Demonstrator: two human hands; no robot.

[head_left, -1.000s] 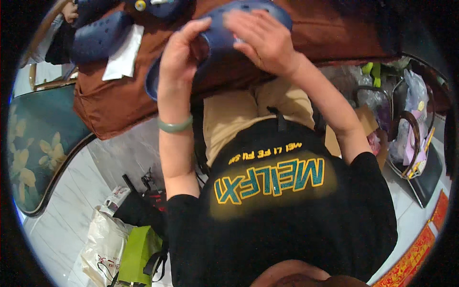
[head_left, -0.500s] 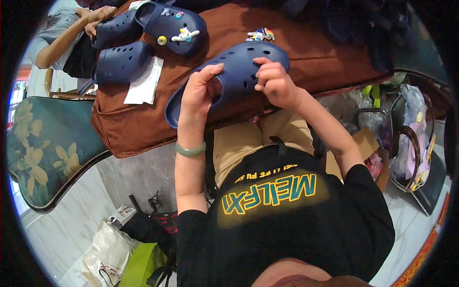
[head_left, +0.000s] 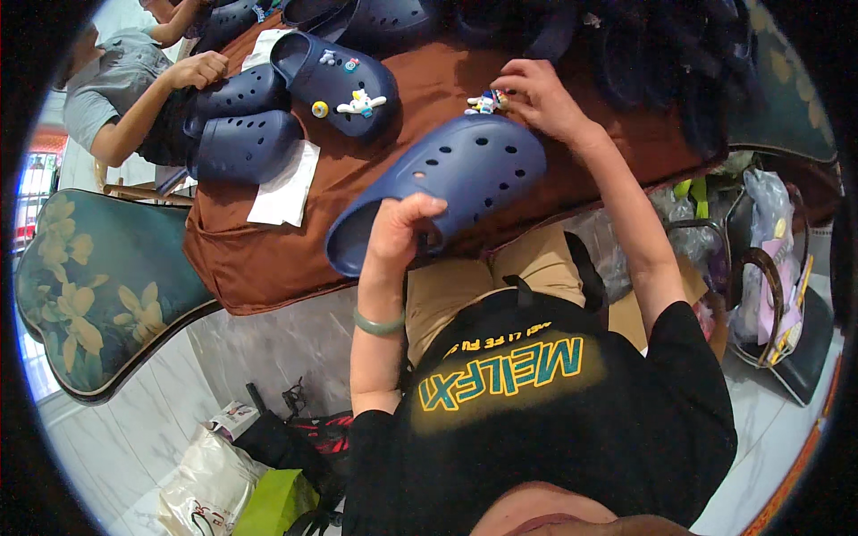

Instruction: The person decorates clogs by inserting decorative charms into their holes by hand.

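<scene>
A brown cloth covers the counter (head_left: 268,259). The left hand (head_left: 399,234) is wrapped tight around the heel end of a blue clog (head_left: 447,183). Just past the clog's toe, the right hand (head_left: 539,98) pinches small charms (head_left: 483,104) lying on the cloth.

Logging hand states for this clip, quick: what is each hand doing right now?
Left hand: closed on the heel end of the navy perforated foam clog.
Right hand: fingertips pinching small colourful shoe charms on the brown tablecloth.
</scene>
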